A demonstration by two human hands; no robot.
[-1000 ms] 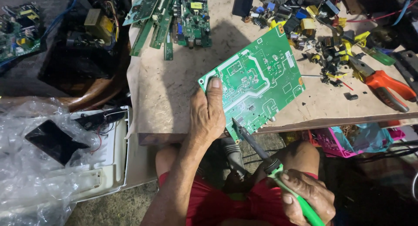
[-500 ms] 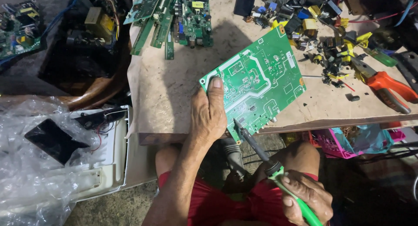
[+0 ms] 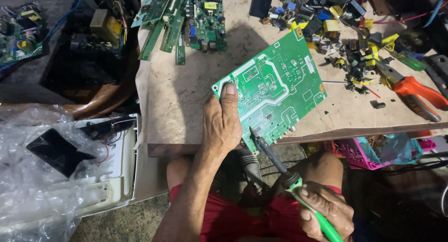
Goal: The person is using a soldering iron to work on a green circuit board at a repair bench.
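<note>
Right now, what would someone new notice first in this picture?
Probably the large green circuit board at the centre, tilted on the workbench edge and pinned by the left hand. Below it, the right hand holds a green-handled soldering iron with its tip at the board's lower edge. Orange-handled pliers lie far right.

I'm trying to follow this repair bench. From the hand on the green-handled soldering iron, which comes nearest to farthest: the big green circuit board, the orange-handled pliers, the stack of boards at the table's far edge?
From the right hand:
1. Big green circuit board, just above it, at the table's near edge.
2. Orange-handled pliers, on the table to the right.
3. Stack of boards, far edge, up and left.
</note>
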